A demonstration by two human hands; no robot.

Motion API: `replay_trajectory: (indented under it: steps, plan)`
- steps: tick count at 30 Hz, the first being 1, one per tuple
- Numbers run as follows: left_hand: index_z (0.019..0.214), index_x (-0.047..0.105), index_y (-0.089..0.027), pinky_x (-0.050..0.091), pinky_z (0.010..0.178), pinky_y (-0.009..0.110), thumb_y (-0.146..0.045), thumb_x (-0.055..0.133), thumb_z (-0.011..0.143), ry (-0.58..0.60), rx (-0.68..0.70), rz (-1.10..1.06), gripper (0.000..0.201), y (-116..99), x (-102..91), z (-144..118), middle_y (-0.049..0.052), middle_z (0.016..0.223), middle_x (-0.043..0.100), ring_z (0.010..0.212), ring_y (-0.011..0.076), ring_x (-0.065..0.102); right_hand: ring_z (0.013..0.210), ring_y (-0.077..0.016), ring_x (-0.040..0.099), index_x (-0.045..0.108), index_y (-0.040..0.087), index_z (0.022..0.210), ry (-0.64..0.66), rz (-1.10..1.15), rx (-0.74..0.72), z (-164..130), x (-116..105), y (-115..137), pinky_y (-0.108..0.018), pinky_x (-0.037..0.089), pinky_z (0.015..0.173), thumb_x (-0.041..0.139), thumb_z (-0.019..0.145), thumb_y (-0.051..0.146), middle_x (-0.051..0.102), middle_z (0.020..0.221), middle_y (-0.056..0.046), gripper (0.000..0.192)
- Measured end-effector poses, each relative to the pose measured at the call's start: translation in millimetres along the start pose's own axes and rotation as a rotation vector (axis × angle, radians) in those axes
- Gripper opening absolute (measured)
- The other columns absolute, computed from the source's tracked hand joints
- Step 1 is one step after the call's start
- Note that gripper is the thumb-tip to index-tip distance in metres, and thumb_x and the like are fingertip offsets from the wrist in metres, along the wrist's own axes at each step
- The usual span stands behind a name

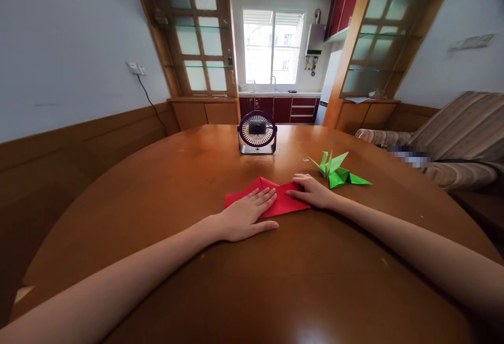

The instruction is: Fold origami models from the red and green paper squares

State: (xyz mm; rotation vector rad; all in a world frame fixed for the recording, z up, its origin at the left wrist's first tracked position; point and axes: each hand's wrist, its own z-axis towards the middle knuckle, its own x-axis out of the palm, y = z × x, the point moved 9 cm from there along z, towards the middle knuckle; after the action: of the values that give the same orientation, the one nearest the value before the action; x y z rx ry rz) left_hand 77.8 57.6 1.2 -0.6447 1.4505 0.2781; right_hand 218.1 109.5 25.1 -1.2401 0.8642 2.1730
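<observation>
A: Where's the red paper (pixel 271 199)?

B: Flat on the wooden table (pixel 189 176), just past centre, toward twelve o'clock from the person. The left hand (pixel 246 215) lies spread, palm down, pinning its near-left part; the right hand (pixel 313 190) rests curled at the sheet's three o'clock edge, fingertips pressing, not pinching

A: Risks?

B: I'd judge the sheet could skid on the glossy top, skewing a crease. The fan (pixel 257 132) at twelve could lift a loose flap

A: Anything unclear?

B: The hands hide the fold lines; the green paper crane (pixel 336 172) sits near, at two o'clock
</observation>
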Motion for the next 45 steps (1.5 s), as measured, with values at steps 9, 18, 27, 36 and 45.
replay_trajectory:
  steps: [9, 18, 27, 36, 45]
  plan:
    - [0.152, 0.018, -0.023, 0.007, 0.12, 0.044, -0.07, 0.028, 0.09, 0.018, -0.009, -0.017, 0.078, 0.6, -1.0, 0.2, 0.004, 0.159, 0.009, 0.147, 0.0265, 0.006, 0.1, -0.0268, 0.055, 0.058, 0.016, 0.1, -0.158, -0.232, -0.01, -8.6, -17.4, 16.2, -0.045, 0.045, 0.089, 0.051, 0.091, 0.029, 0.059, 0.105, -0.013, 0.018]
    - [0.152, 0.017, -0.021, 0.007, 0.12, 0.043, -0.069, 0.027, 0.092, -0.006, 0.021, -0.018, 0.078, -2.6, -4.2, 0.7, 0.007, 0.158, 0.009, 0.147, 0.0265, 0.008, 0.145, -0.0225, 0.021, 0.026, 0.016, 0.15, 0.165, -0.098, -0.223, -25.3, 12.0, 56.2, -0.047, 0.025, 0.118, 0.032, 0.101, 0.033, 0.026, 0.156, -0.013, 0.052]
    - [0.151, 0.022, -0.013, 0.016, 0.118, 0.039, -0.064, 0.024, 0.095, -0.048, -0.105, -0.029, 0.076, 10.4, -5.5, 3.2, 0.013, 0.157, 0.016, 0.146, 0.0237, 0.015, 0.147, -0.0255, 0.009, 0.015, 0.014, 0.152, 0.34, -0.002, -0.133, -28.7, 29.1, 40.7, -0.045, 0.014, 0.122, 0.038, 0.097, 0.054, 0.009, 0.158, -0.011, 0.073]
    - [0.148, 0.024, -0.002, 0.014, 0.119, 0.036, -0.045, 0.02, 0.099, -0.094, -0.247, 0.059, 0.066, 31.4, -11.3, 38.3, 0.017, 0.157, 0.015, 0.146, 0.0226, 0.013, 0.147, -0.0255, 0.007, 0.013, 0.012, 0.152, 0.389, -0.017, -0.104, -30.1, 29.7, 42.0, -0.044, 0.01, 0.122, 0.035, 0.096, 0.058, 0.006, 0.158, -0.012, 0.076]
    - [0.149, 0.02, -0.001, 0.01, 0.119, 0.036, -0.047, 0.015, 0.098, -0.095, -0.226, 0.13, 0.069, 44.0, -3.6, 46.9, 0.016, 0.157, 0.013, 0.147, 0.0218, 0.011, 0.146, -0.026, 0.01, 0.016, 0.011, 0.152, 0.339, -0.019, -0.12, -30.4, 26.8, 43.7, -0.045, 0.014, 0.122, 0.038, 0.096, 0.056, 0.01, 0.157, -0.013, 0.074]
